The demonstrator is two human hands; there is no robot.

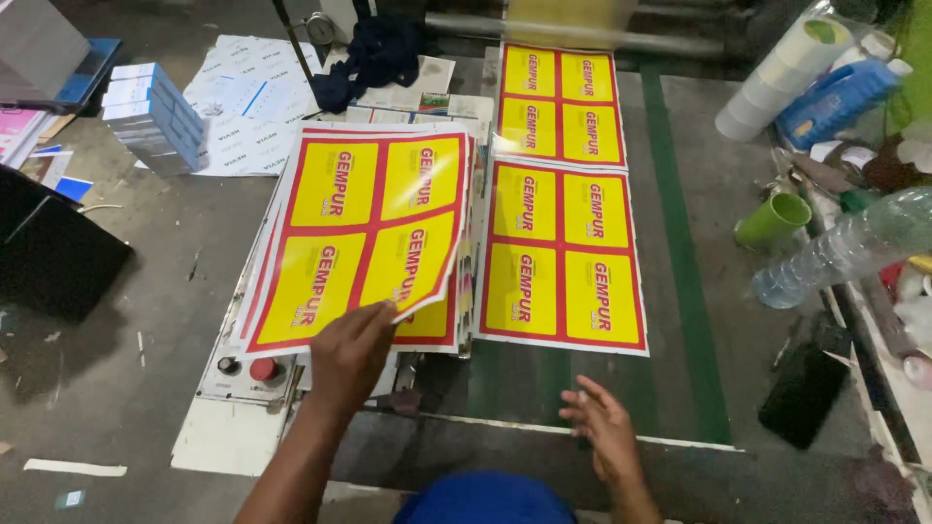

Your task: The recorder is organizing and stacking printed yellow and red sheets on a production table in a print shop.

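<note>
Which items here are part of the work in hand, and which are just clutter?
In hand:
left hand lifting top yellow-and-red printed sheet
stack of sheets beneath
printed sheets on green conveyor belt
right hand, empty, above belt edge

Lying about:
green plastic cup
clear plastic bottle
blue boxes
dark cloth

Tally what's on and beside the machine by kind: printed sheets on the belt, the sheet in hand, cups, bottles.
Yellow-and-red printed sheets flat on the belt: 2 (near one, far one)
Printed sheet lifted by the left hand: 1, above a stack whose count I cannot tell
Green cup: 1
Clear plastic bottle: 1
Blue bottle: 1
Total: 6
</note>
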